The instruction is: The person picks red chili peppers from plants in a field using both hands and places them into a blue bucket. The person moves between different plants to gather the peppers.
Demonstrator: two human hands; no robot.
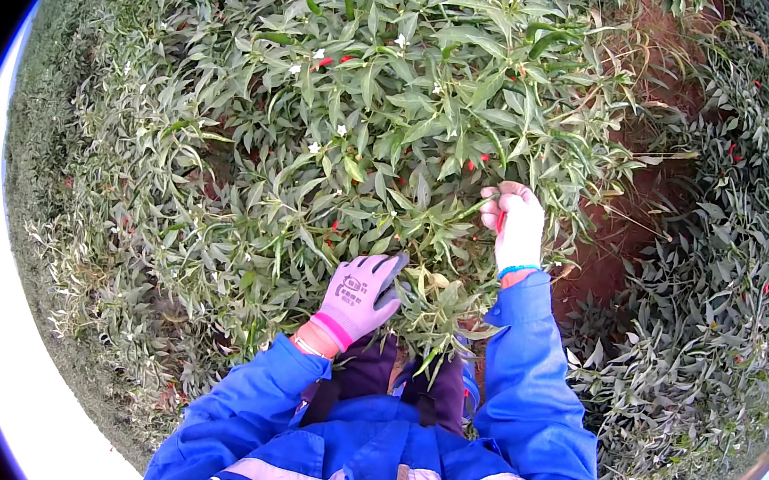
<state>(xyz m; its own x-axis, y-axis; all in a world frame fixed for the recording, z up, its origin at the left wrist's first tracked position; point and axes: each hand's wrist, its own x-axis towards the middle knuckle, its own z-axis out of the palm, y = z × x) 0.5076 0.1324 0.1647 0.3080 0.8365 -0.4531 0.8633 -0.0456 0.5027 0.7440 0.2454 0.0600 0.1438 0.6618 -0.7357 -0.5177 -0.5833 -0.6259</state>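
My right hand [516,227], in a pale glove with a blue cuff, is raised at the edge of a pepper plant [461,107]. Its fingers are pinched together on a red chili pepper [500,221], of which only a small part shows. Lower and to the left, my left hand [359,296] wears a lilac glove with grey finger fronts and a pink cuff. Its back faces up and its fingers curl down against the leaves, so whatever they may hold is hidden. Yellowish leaves [438,287] hang between the two hands.
Dense pepper plants with white flowers [313,148] and red chilies [325,63] spread ahead and left. Green chilies [547,42] hang among the leaves. A strip of reddish soil [630,211] runs along the right, with another plant row [731,279] beyond. My legs [365,371] touch the near foliage.
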